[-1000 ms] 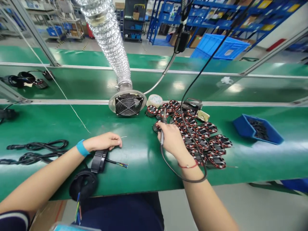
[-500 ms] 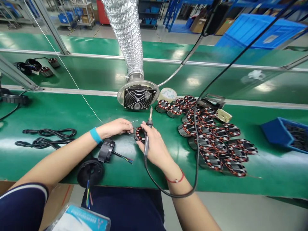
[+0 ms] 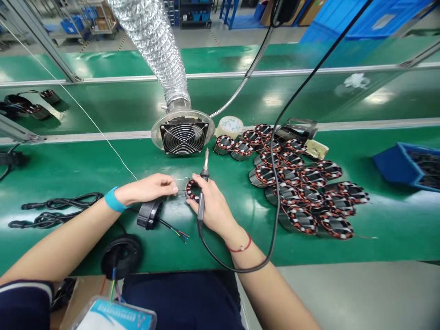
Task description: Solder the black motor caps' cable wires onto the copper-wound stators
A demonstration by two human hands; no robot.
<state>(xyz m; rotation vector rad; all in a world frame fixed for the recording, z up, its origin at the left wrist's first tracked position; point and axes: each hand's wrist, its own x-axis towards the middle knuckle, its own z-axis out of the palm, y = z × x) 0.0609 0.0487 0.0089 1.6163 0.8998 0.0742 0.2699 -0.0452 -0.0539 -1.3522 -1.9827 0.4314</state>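
Gripping a soldering iron (image 3: 205, 172) tight in the right hand (image 3: 213, 206), tip up. Curling the left hand (image 3: 146, 189) narrow by a thin wire (image 3: 180, 179), holding it or not, too small to tell. Small copper-wound stator (image 3: 191, 190) now moved in just between both hands, on the green bench mat (image 3: 227, 247).

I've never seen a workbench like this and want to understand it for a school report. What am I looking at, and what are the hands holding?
This picture comes from a camera worn on a person's head, looking down at their own bare hands. The right hand grips a soldering iron, tip pointing up, with a black cord running from its lower end. The left hand rests beside a small copper-wound stator, with a thin wire near its fingertips. On the green workbench lie more stators, black cables and a grilled fan on a silver duct.
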